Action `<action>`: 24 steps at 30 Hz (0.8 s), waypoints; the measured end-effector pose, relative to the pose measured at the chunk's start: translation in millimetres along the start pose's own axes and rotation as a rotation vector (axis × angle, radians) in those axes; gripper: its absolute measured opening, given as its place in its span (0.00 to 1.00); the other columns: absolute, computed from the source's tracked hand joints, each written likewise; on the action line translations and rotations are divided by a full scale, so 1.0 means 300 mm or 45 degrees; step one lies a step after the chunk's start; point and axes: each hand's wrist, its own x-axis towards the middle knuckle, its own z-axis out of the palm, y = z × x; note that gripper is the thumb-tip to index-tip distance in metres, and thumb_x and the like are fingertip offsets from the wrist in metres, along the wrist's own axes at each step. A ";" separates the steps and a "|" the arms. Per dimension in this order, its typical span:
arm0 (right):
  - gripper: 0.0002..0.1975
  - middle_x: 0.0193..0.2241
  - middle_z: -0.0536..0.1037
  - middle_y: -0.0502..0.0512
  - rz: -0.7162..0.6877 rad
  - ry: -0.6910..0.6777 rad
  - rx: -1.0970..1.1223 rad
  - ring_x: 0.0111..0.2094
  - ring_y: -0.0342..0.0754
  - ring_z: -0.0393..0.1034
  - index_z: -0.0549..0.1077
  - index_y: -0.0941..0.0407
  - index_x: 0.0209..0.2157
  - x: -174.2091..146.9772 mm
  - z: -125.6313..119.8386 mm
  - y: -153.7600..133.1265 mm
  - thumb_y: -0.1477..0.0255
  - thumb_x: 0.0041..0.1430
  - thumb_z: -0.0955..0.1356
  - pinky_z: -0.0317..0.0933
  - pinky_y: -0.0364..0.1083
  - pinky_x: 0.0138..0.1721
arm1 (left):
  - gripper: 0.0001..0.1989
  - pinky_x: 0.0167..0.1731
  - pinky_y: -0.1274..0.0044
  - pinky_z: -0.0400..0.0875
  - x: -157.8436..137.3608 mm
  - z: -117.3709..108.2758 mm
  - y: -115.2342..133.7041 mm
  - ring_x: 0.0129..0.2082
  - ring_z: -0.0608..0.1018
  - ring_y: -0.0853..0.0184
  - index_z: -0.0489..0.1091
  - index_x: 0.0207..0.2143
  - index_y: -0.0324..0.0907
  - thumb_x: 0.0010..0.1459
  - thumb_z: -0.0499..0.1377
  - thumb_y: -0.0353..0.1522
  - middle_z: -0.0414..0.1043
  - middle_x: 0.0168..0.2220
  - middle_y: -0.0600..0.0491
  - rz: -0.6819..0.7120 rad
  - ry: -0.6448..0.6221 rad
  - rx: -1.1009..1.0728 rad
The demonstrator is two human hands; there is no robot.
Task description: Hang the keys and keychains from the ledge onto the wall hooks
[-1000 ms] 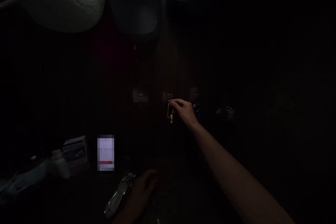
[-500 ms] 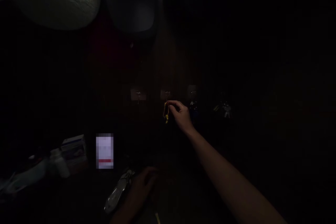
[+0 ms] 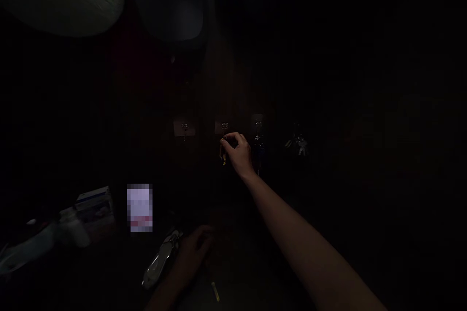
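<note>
In very dim light, my right hand (image 3: pixel 237 153) reaches up to the middle wall hook (image 3: pixel 224 126). Its thumb and forefinger pinch a thin yellow cord loop (image 3: pixel 224 158) just below the hook; the fingertips hide part of the loop. Whether the loop still touches the hook cannot be made out. Lower down, my left hand (image 3: pixel 195 248) is low over the dark surface, thumb and fingers apart and slightly bent, with nothing visible in them. Beside it on the left lies a long, shiny silver tool (image 3: pixel 158 262) of unclear kind. A short yellow strip (image 3: pixel 215 291) shows below that hand.
Another hook (image 3: pixel 185 128) is on the left; a third (image 3: pixel 259 124) holds a dark bunch with metal rings. Keys (image 3: pixel 302 146) hang farther right. Caps (image 3: pixel 178 14) hang above. A box (image 3: pixel 95 211), a white bottle (image 3: pixel 75 228) and a blurred bright rectangle (image 3: pixel 139 208) stand lower left.
The whole view has shifted slightly, so things sit farther left. My right hand now covers more of the yellow loop near the hook. More of the yellow strip below has come into view.
</note>
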 end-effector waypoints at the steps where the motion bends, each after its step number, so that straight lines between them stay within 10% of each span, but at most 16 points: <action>1: 0.03 0.30 0.71 0.51 0.019 0.018 -0.001 0.35 0.46 0.67 0.71 0.54 0.29 0.000 0.010 0.001 0.71 0.51 0.66 0.61 0.45 0.39 | 0.13 0.41 0.77 0.70 0.001 0.001 -0.003 0.42 0.77 0.63 0.69 0.42 0.46 0.54 0.52 0.36 0.77 0.38 0.56 0.007 -0.005 0.009; 10: 0.13 0.37 0.73 0.53 0.072 -0.035 0.090 0.35 0.44 0.68 0.69 0.55 0.40 -0.074 0.008 0.046 0.75 0.51 0.63 0.62 0.43 0.37 | 0.12 0.44 0.76 0.68 0.015 0.000 -0.036 0.44 0.76 0.62 0.70 0.40 0.45 0.54 0.53 0.37 0.76 0.41 0.54 0.102 -0.030 0.014; 24: 0.09 0.36 0.75 0.52 0.169 -0.265 -0.109 0.41 0.47 0.69 0.74 0.53 0.35 -0.283 -0.232 0.169 0.72 0.53 0.63 0.60 0.48 0.45 | 0.12 0.43 0.76 0.68 0.010 0.000 -0.026 0.42 0.77 0.63 0.72 0.37 0.47 0.54 0.53 0.38 0.76 0.40 0.57 0.062 -0.017 0.112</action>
